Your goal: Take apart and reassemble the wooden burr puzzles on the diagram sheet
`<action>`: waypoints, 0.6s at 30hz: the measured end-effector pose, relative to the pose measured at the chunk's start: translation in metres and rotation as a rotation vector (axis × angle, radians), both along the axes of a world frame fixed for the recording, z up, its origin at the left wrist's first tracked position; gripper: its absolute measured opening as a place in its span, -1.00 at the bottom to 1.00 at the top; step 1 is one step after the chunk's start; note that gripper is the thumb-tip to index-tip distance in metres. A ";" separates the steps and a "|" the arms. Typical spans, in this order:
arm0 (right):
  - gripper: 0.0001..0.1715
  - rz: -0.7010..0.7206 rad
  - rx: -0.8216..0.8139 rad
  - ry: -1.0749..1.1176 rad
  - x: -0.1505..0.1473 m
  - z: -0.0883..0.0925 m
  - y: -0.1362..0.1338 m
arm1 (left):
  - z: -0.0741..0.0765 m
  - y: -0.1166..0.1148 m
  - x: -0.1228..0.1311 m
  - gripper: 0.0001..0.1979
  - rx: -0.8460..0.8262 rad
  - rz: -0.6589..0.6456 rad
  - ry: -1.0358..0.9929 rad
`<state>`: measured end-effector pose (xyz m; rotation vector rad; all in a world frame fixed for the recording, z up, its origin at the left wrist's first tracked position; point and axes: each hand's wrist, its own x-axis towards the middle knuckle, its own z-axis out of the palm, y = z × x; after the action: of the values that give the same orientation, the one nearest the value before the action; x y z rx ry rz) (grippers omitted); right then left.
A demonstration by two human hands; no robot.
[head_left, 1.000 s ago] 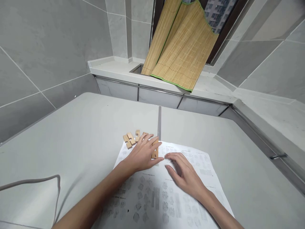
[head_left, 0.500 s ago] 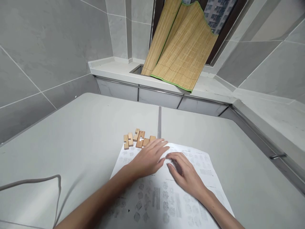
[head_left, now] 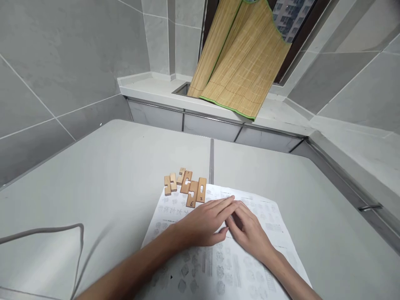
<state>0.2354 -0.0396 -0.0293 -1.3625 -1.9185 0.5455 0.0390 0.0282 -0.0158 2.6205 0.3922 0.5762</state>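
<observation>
Find a broad, smooth, pale grey tabletop [head_left: 162,146], bearing a large white paper sheet [head_left: 275,216] printed with small grey diagrams. See over the sheet the bare left hand [head_left: 208,221], fingers straight and together, thumb apart, laid across the fingertips of the bare right hand [head_left: 250,231], fingers curled; cannot make out any object beneath or between. Note at the sheet's far edge, beyond the left hand, a flat brown wooden bar with a long slot, marked "2" [head_left: 199,191]: closer to the left hand than the right, its long axis running away from the body. Note to its left a notched brown bar [head_left: 194,194], another brown bar [head_left: 183,186], then three small pale notched wooden blocks [head_left: 174,183].
</observation>
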 end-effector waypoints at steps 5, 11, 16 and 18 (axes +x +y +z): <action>-0.85 0.001 -0.011 -0.015 0.000 0.001 -0.001 | -0.003 0.000 0.000 -0.21 -0.086 0.030 -0.027; -0.84 0.005 -0.004 -0.009 0.000 0.002 0.000 | -0.005 0.001 0.000 -0.25 -0.093 0.050 -0.032; -0.84 -0.002 -0.004 -0.006 0.000 0.003 0.000 | -0.005 0.001 0.000 -0.25 -0.100 0.064 -0.045; -0.84 -0.003 -0.005 -0.009 -0.001 0.004 0.000 | -0.004 0.002 0.000 -0.26 -0.101 0.065 -0.041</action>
<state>0.2347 -0.0398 -0.0254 -1.3726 -1.9236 0.5435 0.0390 0.0298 -0.0203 2.5031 0.4820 0.6138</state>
